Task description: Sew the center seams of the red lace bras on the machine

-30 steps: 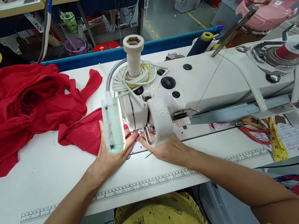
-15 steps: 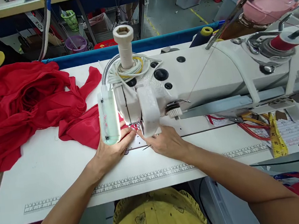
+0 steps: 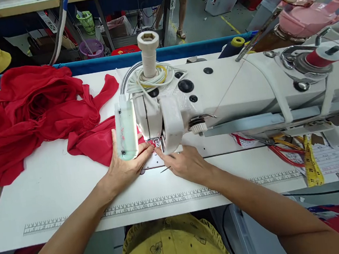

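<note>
Red fabric (image 3: pixel 94 139) lies on the white sewing machine bed, its edge running under the presser foot (image 3: pixel 156 141). My left hand (image 3: pixel 125 164) rests on the fabric with fingers spread; the lamp (image 3: pixel 126 128) on the machine head hides part of it. Beside the foot, my right hand (image 3: pixel 188 163) has its index fingertip at the fabric edge and its other fingers curled. A thin pointed metal tool (image 3: pixel 165 169) sticks out from under that right hand; its kind is unclear. Both hands' fingertips are close together near the needle area.
A bunched red fabric pile (image 3: pixel 32 106) lies at left. Scissors (image 3: pixel 282 146) and a yellow tape measure (image 3: pixel 312 163) lie at right. The machine arm (image 3: pixel 228 83) spans the table, with a red thread spool (image 3: pixel 320 56) on top. A person's leg (image 3: pixel 183 9) shows beyond.
The view has shifted slightly. A person's legs have come into sight at the back. Both hands stay at the presser foot, with almost no visible movement.
</note>
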### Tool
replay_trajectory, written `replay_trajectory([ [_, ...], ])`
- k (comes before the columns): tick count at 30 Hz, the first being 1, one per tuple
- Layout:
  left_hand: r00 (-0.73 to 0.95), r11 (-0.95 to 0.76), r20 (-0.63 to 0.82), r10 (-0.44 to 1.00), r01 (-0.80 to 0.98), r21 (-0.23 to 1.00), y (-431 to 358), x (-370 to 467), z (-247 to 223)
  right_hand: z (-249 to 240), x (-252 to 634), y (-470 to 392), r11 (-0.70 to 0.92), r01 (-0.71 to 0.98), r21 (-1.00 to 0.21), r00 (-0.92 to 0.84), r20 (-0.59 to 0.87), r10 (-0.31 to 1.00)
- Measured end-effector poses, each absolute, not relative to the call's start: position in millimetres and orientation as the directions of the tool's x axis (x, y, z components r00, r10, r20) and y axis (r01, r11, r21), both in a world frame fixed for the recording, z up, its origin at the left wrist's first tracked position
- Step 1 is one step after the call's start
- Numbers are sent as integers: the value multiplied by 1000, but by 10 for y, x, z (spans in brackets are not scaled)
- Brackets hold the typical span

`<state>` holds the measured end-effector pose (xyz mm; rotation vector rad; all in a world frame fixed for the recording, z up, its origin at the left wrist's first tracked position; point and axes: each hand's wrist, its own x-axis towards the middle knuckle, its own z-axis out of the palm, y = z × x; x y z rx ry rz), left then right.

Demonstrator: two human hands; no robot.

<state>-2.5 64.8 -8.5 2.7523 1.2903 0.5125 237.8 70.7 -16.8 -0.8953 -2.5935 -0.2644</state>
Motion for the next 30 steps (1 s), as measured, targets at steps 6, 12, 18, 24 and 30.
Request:
replay_trajectory([
  [6, 629, -666, 225, 744, 725, 177, 664, -77, -99, -147, 2379, 722, 775, 629, 62, -723, 415, 553],
  [12, 603, -644, 236, 762, 745, 173, 687, -81, -98, -135, 2377, 741, 757, 654, 12, -705, 373, 603],
  [18, 563, -613, 248, 789, 747, 258, 714, -50, -89, -197, 2396, 743, 742, 669, -40, -630, 500, 595],
  [24, 552, -613, 275, 787, 748, 254, 709, -55, -110, -158, 2362, 760, 741, 671, 20, -667, 452, 592],
  [30, 574, -624, 255, 778, 751, 215, 698, -86, -131, -162, 2368, 741, 768, 636, 72, -724, 399, 562],
])
